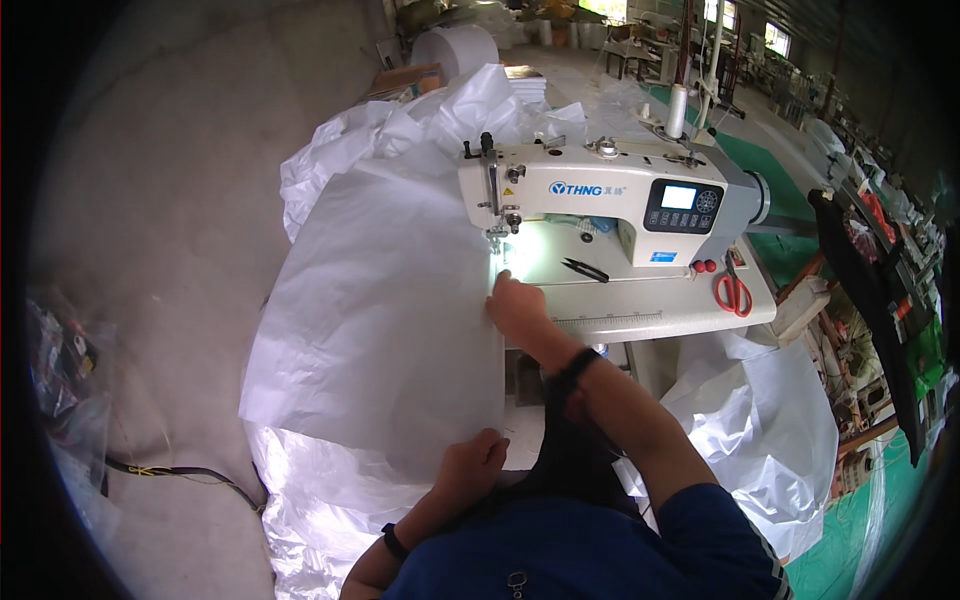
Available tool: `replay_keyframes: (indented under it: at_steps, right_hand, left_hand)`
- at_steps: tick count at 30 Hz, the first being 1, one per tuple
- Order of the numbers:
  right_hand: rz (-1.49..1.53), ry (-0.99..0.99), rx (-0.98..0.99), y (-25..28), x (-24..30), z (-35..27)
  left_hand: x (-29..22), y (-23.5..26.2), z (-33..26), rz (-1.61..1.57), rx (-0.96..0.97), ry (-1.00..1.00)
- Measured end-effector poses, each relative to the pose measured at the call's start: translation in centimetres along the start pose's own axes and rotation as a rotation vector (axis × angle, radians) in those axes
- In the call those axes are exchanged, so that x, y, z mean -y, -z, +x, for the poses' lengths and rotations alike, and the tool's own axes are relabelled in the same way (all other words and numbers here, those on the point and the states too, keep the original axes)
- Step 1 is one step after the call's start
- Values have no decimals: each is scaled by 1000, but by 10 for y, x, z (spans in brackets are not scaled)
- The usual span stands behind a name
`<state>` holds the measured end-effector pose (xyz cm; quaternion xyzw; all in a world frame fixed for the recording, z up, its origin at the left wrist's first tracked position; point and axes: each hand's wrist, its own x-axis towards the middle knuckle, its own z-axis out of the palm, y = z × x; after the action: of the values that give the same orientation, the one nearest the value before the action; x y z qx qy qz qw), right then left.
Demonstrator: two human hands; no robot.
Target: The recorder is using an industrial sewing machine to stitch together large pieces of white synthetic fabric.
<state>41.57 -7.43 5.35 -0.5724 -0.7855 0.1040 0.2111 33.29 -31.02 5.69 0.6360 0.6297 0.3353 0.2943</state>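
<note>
Sheet (385,310): right hand (515,303) presses its edge flat just short of the needle (497,243); left hand (470,462) grips the near edge. Keep it taut, straight, fingers clear.

Right arm is stretched well forward, forearm running up from the lower middle of the view, elbow bent only slightly, a dark band around the wrist. The right hand (515,303) lies palm down, knuckles up, fingers bunched together and pointing ahead (the fingertips themselves are hard to make out in the glare). The left arm is tucked in close to the body, forearm rising from the bottom edge, also with a dark band at the wrist. The left hand (472,462) sits low and near the torso, fingers curled under, back of the hand facing the camera. The two hands are well apart, right far ahead of left.
</note>
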Motion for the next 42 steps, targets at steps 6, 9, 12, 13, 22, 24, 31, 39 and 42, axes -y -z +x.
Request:
replay_keyframes:
  at_steps: [6,9,12,13,22,24,31,39,42]
  right_hand:
    - [-394,2,96,-35,13,14]
    - [-380,79,106,-24,18,-14]
    - [-254,12,107,-21,14,-33]
    - [-252,13,109,-20,14,-37]
    - [-44,-29,121,-18,13,-42]
    - [-50,-15,88,-21,11,-43]
    - [74,-119,161,-21,15,-51]
    - [87,-126,188,-8,5,-56]
    - [52,-79,147,-12,6,-59]
  left_hand:
    - [-7,7,7,-31,69,49]
    - [1,6,13,-34,28,85]
    - [5,1,29,-6,9,80]
    - [8,-1,34,2,-17,79]
    - [25,-12,73,-186,-17,194]
    - [37,-20,81,-260,-10,202]
    - [39,-18,98,-665,64,380]
    - [30,19,85,696,-467,-225]
    - [76,55,101,754,-468,-128]
